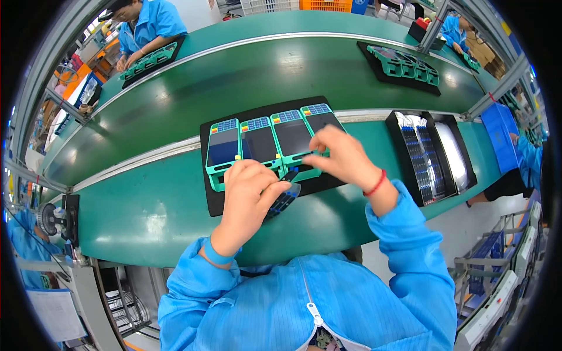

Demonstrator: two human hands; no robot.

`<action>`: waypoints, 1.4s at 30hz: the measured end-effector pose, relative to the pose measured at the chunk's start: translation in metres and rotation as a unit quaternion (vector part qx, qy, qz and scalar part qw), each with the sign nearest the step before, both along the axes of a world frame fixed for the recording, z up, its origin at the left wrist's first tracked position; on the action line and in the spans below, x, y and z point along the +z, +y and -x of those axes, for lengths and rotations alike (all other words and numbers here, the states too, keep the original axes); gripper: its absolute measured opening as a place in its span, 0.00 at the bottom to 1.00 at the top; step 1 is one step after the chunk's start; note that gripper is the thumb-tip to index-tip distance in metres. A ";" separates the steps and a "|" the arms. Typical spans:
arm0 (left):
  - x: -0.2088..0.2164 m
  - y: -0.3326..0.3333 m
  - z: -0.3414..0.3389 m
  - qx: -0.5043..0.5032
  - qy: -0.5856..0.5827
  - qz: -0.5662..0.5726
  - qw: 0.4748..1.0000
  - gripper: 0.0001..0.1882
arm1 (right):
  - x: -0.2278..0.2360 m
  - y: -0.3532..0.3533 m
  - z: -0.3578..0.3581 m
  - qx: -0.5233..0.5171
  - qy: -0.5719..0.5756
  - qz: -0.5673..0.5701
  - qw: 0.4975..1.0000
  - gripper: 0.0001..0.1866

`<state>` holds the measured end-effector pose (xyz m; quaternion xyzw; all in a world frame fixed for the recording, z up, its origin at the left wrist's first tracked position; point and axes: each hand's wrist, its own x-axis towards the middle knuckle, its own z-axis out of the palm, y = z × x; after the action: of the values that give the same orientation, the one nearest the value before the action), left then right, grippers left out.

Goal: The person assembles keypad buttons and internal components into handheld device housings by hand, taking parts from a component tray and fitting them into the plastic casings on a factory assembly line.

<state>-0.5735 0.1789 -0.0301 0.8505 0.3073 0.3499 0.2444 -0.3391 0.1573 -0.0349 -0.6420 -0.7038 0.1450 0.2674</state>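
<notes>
Several card payment terminals with green housings, dark screens and keypads stand side by side on a black mat (214, 202) in front of me; the leftmost terminal (223, 146) is plainest to see. My left hand (249, 190) is closed at their near ends, gripping a dark strip with blue marks (282, 202) between thumb and fingers. Over the rightmost terminals hovers my right hand (345, 155), thumb and fingertips pinched together. Whatever is in that pinch is too small to make out. My hands partly cover the terminals' near ends.
A black box (410, 158) at the right holds similar blue-marked strips and a white sheet. Beyond the metal rail, another black tray (404, 69) carries green housings on the green belt. Co-workers in blue sit across the belt; a blue bin (500, 137) stands far right.
</notes>
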 end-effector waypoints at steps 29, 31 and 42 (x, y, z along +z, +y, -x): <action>-0.027 -0.021 -0.115 -0.062 0.176 -0.158 0.970 0.07 | -0.030 -0.037 -0.071 -0.187 0.051 -0.059 0.979 0.12; -0.026 -0.020 -0.114 -0.058 0.204 -0.180 0.960 0.07 | -0.024 -0.038 -0.072 -0.222 0.031 -0.078 0.971 0.14; -0.002 -0.023 -0.098 -0.056 0.157 -0.159 0.973 0.07 | -0.045 -0.016 -0.098 -0.179 0.284 0.062 0.940 0.17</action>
<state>-0.4754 0.1559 -0.0317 0.9385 0.2342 0.2426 0.0739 -0.2406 0.1416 -0.0799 -0.7052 -0.4612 0.3145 0.4371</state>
